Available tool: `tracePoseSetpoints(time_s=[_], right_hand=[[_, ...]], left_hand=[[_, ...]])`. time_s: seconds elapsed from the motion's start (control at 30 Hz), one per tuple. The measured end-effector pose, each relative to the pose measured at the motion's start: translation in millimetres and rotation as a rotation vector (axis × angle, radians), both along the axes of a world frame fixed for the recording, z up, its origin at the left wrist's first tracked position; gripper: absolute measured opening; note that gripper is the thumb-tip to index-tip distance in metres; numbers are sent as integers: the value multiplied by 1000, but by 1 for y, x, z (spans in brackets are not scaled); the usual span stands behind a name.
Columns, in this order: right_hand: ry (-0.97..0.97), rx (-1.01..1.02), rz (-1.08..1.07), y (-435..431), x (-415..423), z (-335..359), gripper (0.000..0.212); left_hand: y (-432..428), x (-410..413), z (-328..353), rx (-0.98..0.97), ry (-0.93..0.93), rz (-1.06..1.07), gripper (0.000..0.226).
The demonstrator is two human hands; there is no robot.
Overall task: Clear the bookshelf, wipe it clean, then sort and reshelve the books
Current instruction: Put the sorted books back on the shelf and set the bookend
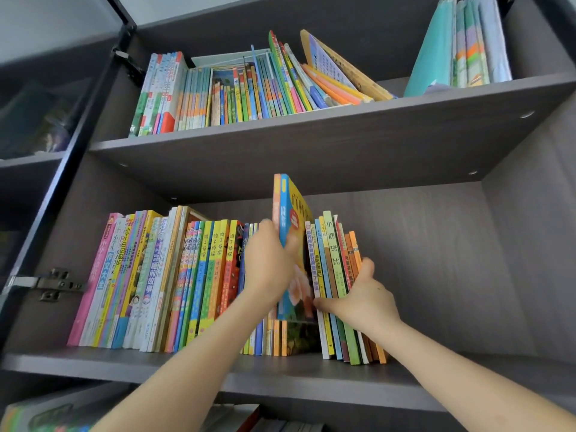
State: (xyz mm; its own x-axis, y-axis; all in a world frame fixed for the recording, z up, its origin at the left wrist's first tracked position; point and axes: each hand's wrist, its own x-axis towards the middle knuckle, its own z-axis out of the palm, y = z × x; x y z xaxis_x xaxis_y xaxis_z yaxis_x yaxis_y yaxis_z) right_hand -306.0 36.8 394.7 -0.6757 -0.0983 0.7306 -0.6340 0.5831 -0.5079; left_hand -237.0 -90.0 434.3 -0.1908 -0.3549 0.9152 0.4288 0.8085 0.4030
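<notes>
Centre frame, left hand (270, 260) grips a tall blue-and-yellow picture book (291, 207); right hand (364, 299) clasps thin colourful paperbacks (332, 251) on the dark grey wooden shelf (156, 364)

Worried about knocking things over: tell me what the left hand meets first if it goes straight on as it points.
The left hand is on the tall blue-spined book, which it grips; beyond that, probably the bookshelf's back panel, though depth is unclear.

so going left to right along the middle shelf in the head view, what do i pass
door hinge → pink book → row of upright books → left hand → tall blue book it grips → thin books gripped by the right hand → bare shelf board
</notes>
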Motion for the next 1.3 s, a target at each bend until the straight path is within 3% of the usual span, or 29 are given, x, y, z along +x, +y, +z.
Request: tracePoseSetpoints(time_s=[0.2,0.33,0.43,0.53,0.67,0.8,0.9,1.0,1.17,1.3], right_hand=[[-50,-1,0,-15,7,3,82],[-71,-85,11,-42,12,4,76],[-70,-130,0,-60,13,7,77],[-87,-44,15,-56,11,8,79],[-94,12,1,-44,12,11,97],[210,-77,-153,-46,18,25,98],[518,48,-253,-56,20,44,84],[700,260,-336,-67,17,71,70],[691,573,-249,-88,13,101,48],[711,669,-215,-93,12,106,40]], left_hand=[[-35,69,15,35,240,63,15],[-54,104,15,31,359,164,34],[-68,115,18,52,383,209,35],[-82,116,13,96,369,241,20],[-99,117,-1,135,360,227,16],[-111,127,-19,141,330,244,18],[-113,140,-31,145,364,274,13],[-110,152,-41,170,398,274,11],[-92,151,-56,129,345,261,12],[-81,135,-63,126,285,179,13]])
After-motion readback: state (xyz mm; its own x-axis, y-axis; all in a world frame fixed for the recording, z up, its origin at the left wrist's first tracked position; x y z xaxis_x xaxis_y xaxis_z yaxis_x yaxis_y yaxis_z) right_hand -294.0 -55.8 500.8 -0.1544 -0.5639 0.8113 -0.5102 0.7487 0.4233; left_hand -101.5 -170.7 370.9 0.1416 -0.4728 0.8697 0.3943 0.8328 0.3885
